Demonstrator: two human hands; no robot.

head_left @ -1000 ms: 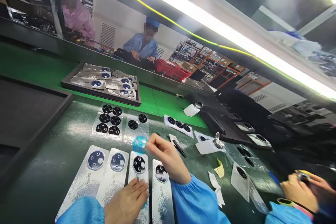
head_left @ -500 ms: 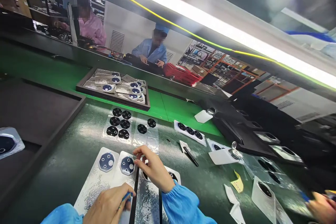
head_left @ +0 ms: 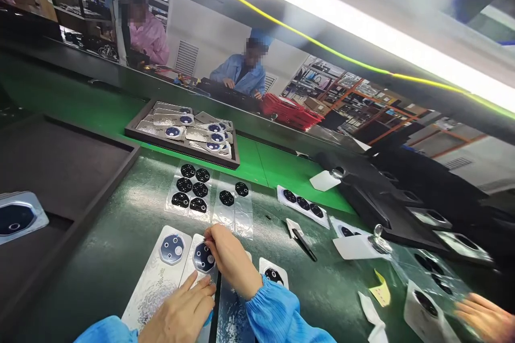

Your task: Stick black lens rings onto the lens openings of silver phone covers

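Two silvery phone-shaped panels (head_left: 149, 284) with dark octagonal camera windows lie side by side at the lower centre. My left hand (head_left: 179, 308) rests on the second panel, its fingers spread below the window (head_left: 204, 257); something blue shows under its fingertips. At the top edge of that window, my right hand (head_left: 231, 260) has thumb and fingertips pressed together; what they pinch, if anything, is too small to name. Another panel with a black window (head_left: 273, 274) lies to the right, partly behind my right sleeve.
Clear sheets with black octagonal pieces (head_left: 192, 188) lie ahead. Behind them stands a tray of panels (head_left: 181, 153). Black tweezers (head_left: 304, 245) lie right of centre. Another person's hand (head_left: 485, 315) is at the right edge; a large dark tray (head_left: 129, 163) stands left.
My left hand has opened and flattened onto the panel. My right fingertips have closed at the window's top edge. The other person's hand has moved left, and the view has shifted slightly.
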